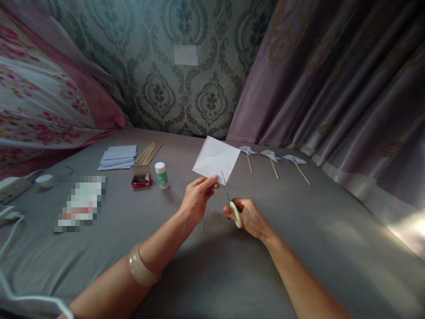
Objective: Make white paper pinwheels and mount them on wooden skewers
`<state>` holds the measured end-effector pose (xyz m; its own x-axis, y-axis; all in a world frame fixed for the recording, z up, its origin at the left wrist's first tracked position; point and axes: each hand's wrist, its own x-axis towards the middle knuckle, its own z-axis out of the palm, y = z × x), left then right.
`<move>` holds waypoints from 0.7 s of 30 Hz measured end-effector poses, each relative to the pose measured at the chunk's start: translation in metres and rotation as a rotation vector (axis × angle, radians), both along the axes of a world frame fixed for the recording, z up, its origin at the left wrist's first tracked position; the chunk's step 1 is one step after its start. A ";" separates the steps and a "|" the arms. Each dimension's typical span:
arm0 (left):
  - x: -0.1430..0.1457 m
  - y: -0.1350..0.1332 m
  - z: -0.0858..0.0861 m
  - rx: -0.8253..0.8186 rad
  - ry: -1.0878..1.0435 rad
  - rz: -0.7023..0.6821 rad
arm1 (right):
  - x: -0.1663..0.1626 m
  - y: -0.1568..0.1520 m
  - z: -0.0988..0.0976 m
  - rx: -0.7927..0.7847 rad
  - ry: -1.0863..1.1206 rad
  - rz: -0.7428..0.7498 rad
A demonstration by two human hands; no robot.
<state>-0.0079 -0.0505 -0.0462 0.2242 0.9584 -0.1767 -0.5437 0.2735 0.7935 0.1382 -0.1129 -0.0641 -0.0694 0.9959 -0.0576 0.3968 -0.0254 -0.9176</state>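
My left hand (196,197) pinches the lower corner of a white square sheet of paper (216,159) and holds it up over the grey bed sheet (299,230). My right hand (249,217) grips green-handled scissors (232,206). Their thin blades point up and meet the paper's bottom edge, just right of my left thumb. A pale bangle (141,266) sits on my left forearm.
Three finished paper pinwheels on sticks (272,157) lie at the back right. At the back left are a stack of white paper (117,157), wooden sticks (149,153), a red pin box (141,177) and a small white bottle (161,175). A power strip (13,188) and cables lie far left. Curtain hangs on the right.
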 end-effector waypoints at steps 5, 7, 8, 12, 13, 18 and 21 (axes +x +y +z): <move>0.000 0.000 0.001 0.000 -0.005 0.004 | -0.001 0.000 -0.001 0.001 0.010 -0.012; 0.000 0.000 0.001 0.003 -0.008 0.003 | -0.001 0.000 -0.002 0.004 0.016 -0.013; 0.000 0.000 0.001 0.006 -0.008 0.004 | -0.001 0.000 -0.002 0.007 0.020 -0.014; 0.000 0.000 0.001 0.011 -0.004 0.009 | -0.001 0.001 -0.004 0.008 0.021 -0.026; 0.000 0.000 0.001 0.012 -0.003 0.009 | -0.001 0.001 -0.004 0.005 0.020 -0.029; 0.000 0.001 0.000 0.013 -0.005 0.010 | -0.003 0.001 -0.003 0.006 0.020 -0.052; 0.000 0.001 0.000 0.017 -0.002 0.008 | -0.003 0.001 -0.004 0.024 0.009 -0.057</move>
